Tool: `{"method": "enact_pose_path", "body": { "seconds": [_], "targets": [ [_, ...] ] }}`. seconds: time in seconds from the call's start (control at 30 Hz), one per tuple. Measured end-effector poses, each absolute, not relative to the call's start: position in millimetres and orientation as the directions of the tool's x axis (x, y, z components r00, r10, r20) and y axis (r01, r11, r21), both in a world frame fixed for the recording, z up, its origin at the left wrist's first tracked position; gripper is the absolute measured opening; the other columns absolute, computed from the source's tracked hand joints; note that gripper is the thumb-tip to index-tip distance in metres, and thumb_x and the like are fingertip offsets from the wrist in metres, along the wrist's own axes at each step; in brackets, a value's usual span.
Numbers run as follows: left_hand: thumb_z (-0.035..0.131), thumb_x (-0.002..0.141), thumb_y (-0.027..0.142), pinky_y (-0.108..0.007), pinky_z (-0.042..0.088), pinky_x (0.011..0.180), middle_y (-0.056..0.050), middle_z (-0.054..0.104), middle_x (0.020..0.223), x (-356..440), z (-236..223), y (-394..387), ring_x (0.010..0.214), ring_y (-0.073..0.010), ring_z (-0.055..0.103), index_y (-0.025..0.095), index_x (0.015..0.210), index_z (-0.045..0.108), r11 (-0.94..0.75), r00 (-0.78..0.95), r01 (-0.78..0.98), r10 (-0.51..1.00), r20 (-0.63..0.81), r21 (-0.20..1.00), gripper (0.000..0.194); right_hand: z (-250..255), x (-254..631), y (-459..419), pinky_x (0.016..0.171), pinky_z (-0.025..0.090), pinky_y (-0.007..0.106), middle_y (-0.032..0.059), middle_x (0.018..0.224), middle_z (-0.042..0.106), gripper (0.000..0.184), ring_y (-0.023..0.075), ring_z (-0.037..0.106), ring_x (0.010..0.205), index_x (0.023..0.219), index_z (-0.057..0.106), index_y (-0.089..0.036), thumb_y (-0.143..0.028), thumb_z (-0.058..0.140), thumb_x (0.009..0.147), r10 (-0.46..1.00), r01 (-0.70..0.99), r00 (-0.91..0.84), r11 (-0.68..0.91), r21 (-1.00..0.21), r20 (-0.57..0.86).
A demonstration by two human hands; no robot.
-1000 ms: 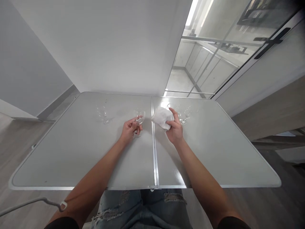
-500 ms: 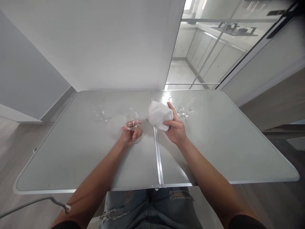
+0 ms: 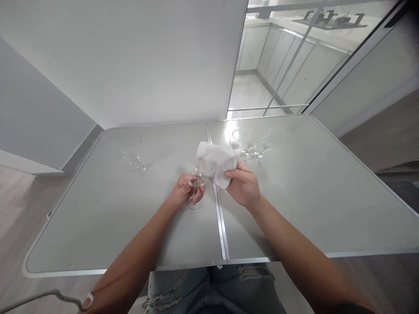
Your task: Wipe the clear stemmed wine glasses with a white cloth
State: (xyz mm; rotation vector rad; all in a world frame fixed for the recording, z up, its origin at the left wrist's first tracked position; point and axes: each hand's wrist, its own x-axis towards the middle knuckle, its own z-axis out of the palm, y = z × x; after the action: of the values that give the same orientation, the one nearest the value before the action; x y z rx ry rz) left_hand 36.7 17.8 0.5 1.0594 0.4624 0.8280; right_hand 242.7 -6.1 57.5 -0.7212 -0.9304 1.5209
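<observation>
My left hand [image 3: 187, 191] is closed around the stem and lower bowl of a clear wine glass [image 3: 198, 174], which it holds upright with the round foot low over the table. In my right hand [image 3: 242, 183] is a white cloth [image 3: 216, 162], pinched between thumb and fingers and hanging toward the left. The cloth's left part lies right behind the glass bowl; whether the two touch I cannot tell. Several more clear stemmed glasses [image 3: 260, 155] stand beyond my right hand. Another clear glass [image 3: 145, 168] is at the left side.
The pale folding table [image 3: 294, 209] has a metal seam [image 3: 220, 222] down its middle. A white wall [image 3: 147, 61] rises behind it, with a glazed door [image 3: 288, 83] at the right. A grey cable [image 3: 42, 296] runs near my left forearm.
My left hand has brought the glass right, up to the cloth. The cloth has opened out from a bunched shape and sits a little lower. The camera view has shifted slightly.
</observation>
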Motion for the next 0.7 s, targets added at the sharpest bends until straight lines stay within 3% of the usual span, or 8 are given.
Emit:
{"method": "enact_pose_path", "body": {
  "seconds": [0.07,0.2,0.37,0.47,0.6,0.7],
  "targets": [
    [0.069,0.071,0.075,-0.021,0.023,0.037,0.001,0.049,0.044,40.1,1.4,18.5,0.033,-0.0075,0.038,0.012,0.078,0.068,0.286,0.647,-0.339,0.763,0.001,0.897,0.063,52.1,240.2,-5.8,0.079,0.053,0.045,0.0074,0.091,0.068,0.032,0.0287,0.065,0.095,0.111,0.064,-0.021,-0.037,0.054,0.085,0.983,-0.517,-0.177,-0.057,-0.854,0.041],
    [0.064,0.078,0.074,-0.020,0.023,0.039,0.005,0.041,0.043,46.3,7.8,19.2,0.033,-0.0043,0.030,0.011,0.078,0.065,0.344,0.640,-0.366,0.767,-0.034,0.865,0.063,39.7,236.0,-2.0,0.075,0.053,0.045,0.0087,0.084,0.068,0.054,0.0290,0.066,0.089,0.107,0.066,-0.019,-0.061,0.035,0.096,0.979,-0.530,-0.204,-0.097,-0.842,0.016],
    [0.055,0.085,0.073,-0.019,0.022,0.043,0.007,0.035,0.051,54.1,16.3,15.3,0.039,-0.0040,0.029,0.013,0.080,0.059,0.425,0.641,-0.287,0.751,-0.158,0.859,0.060,24.9,224.6,3.3,0.072,0.055,0.039,0.0012,0.085,0.069,0.035,0.0227,0.068,0.079,0.114,0.060,-0.028,-0.052,0.062,0.089,0.975,-0.596,-0.220,-0.128,-0.793,0.008],
    [0.057,0.083,0.073,-0.021,0.027,0.046,0.007,0.036,0.053,59.5,15.2,13.1,0.045,-0.0067,0.034,0.014,0.082,0.059,0.276,0.599,-0.171,0.791,-0.123,0.946,0.059,20.4,221.1,7.0,0.068,0.056,0.039,0.0046,0.085,0.070,0.044,0.0240,0.068,0.079,0.105,0.063,-0.024,-0.063,0.049,0.093,0.977,-0.638,-0.212,-0.161,-0.753,-0.029],
    [0.057,0.084,0.070,-0.023,0.032,0.052,0.003,0.043,0.054,64.0,13.7,13.1,0.051,-0.0082,0.037,0.015,0.067,0.054,0.042,0.533,-0.048,0.846,-0.010,0.998,0.058,20.4,226.5,13.1,0.067,0.056,0.040,0.0068,0.087,0.072,0.051,0.0261,0.068,0.083,0.103,0.065,-0.022,-0.065,0.040,0.094,0.969,-0.647,-0.235,-0.219,-0.731,-0.081],
    [0.055,0.085,0.072,-0.022,0.027,0.049,0.005,0.035,0.053,61.7,15.5,12.8,0.048,-0.0071,0.031,0.015,0.072,0.055,0.224,0.643,-0.088,0.757,-0.117,0.971,0.059,22.1,232.0,14.7,0.069,0.057,0.041,0.0073,0.087,0.073,0.049,0.0273,0.069,0.086,0.099,0.067,-0.021,-0.064,0.046,0.092,0.969,-0.644,-0.221,-0.228,-0.730,-0.108]
  ]
}}
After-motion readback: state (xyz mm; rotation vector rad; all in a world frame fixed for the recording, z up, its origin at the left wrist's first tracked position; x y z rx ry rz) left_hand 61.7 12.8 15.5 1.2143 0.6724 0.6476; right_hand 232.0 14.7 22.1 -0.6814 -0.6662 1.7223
